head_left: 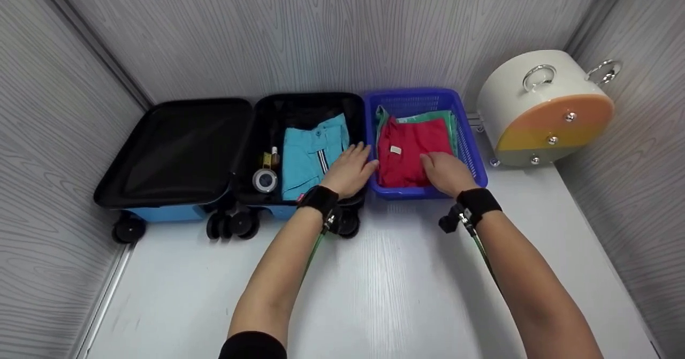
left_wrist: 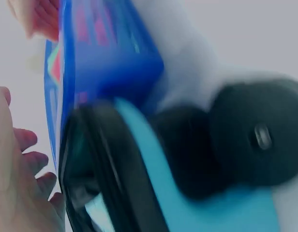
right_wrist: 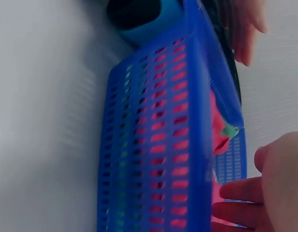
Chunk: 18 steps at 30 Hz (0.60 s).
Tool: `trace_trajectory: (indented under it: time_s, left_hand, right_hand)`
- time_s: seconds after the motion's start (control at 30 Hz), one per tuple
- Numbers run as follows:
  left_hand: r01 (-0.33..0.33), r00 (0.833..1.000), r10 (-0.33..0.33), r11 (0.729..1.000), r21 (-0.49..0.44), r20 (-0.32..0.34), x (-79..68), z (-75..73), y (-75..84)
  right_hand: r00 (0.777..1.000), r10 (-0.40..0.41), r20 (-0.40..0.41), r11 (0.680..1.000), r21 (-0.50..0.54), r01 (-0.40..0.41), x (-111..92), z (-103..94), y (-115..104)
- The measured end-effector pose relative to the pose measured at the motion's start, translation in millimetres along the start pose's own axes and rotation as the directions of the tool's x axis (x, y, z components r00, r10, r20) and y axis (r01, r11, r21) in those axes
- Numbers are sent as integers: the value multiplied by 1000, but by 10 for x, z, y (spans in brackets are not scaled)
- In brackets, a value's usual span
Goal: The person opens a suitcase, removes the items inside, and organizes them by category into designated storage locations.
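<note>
My left hand is over the right side of an open suitcase, fingers spread, by folded light-blue shorts lying inside. In the left wrist view its fingers are apart and hold nothing. My right hand reaches over the front rim of a blue plastic basket. Its fingers lie at a folded red garment with a white label, and in the right wrist view they extend loosely past the rim. Green cloth shows from under the red one.
Left of the shorts, a round white-rimmed item and small bottles sit in the suitcase. Its other half lies to the left. A white drum-shaped cabinet with coloured drawers stands right of the basket. Panelled walls enclose the white table.
</note>
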State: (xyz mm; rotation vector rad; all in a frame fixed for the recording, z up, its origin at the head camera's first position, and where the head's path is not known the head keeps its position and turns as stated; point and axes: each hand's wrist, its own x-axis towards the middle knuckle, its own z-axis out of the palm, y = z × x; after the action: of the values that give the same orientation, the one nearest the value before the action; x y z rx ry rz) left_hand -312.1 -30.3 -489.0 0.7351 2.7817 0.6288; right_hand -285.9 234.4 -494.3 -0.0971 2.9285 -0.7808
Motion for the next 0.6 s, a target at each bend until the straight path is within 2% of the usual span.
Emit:
trace_trajectory:
  time_s: [0.17, 0.3, 0.37, 0.43, 0.5, 0.57, 0.6]
  left_hand:
    - [95, 995, -95, 994, -60, -5, -205, -212, -378]
    - [159, 987, -161, 982, -103, -5, -359, -377, -612]
    - [195, 980, -198, 969, -149, -4, -443, -456, -700]
    - [238, 970, -243, 947, -216, 4, -528, -525, -771]
    - [288, 956, -293, 915, -282, 25, -612, -580, -836]
    - [336, 939, -339, 878, -340, 52, -689, -618, -895]
    - [362, 930, -362, 861, -358, 68, -725, -630, -923]
  right_hand:
    - [997, -36, -61, 988, 146, 45, 29, -10, -225]
    - [996, -56, -72, 960, 270, 73, 46, 22, -429]
    - [996, -64, -69, 922, 377, 86, 45, 58, -542]
    - [995, -78, -60, 868, 487, 97, 46, 107, -660]
    - [996, -84, -38, 796, 599, 90, 36, 164, -790]
    - [995, -101, 0, 747, 661, 76, 38, 237, -910]
    - [994, -104, 22, 734, 676, 62, 34, 272, -972]
